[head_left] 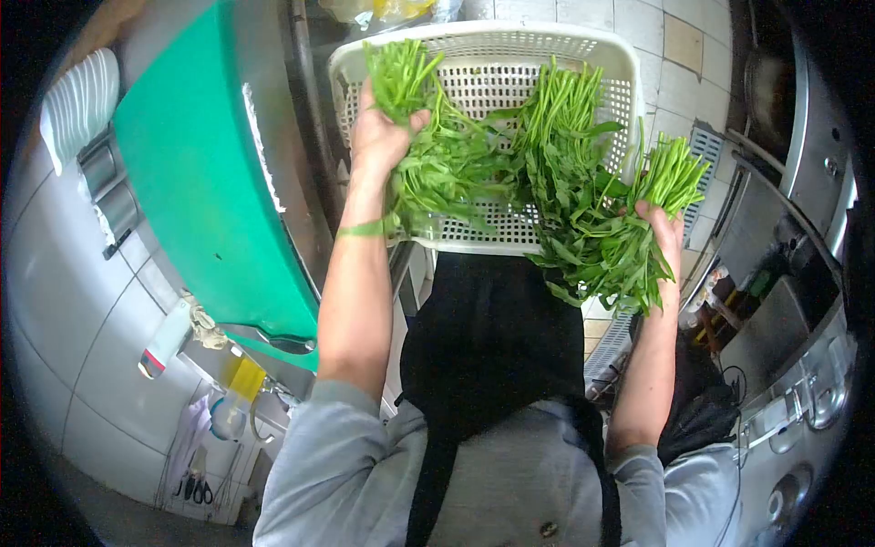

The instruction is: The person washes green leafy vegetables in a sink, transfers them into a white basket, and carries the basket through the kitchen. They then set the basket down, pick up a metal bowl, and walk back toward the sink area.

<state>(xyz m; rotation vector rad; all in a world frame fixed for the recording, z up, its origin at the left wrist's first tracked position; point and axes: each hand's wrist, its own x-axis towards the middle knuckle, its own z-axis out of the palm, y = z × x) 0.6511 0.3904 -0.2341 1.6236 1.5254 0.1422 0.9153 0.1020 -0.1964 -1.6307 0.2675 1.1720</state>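
Observation:
My left hand (379, 134) is closed around a bunch of leafy greens (448, 178), its cut stems pointing up and its leaves hanging toward the basket. Out to the right, my right hand (663, 230) grips a second bunch of leafy greens (673, 175) by the stems, over the basket's near right corner. Between the hands, another bunch of the greens (561, 118) lies in the white plastic basket (492, 38), stems toward the far side. Leaves overlap at the right, so where one bunch ends and the other begins is hard to tell.
A green board (196, 173) covers the surface at my left, with a knife (283, 341) at its near edge. White stacked dishes (80, 109) stand beyond it. Metal kitchen equipment (775, 346) lines the right side. Tiled floor (661, 87) shows behind the basket.

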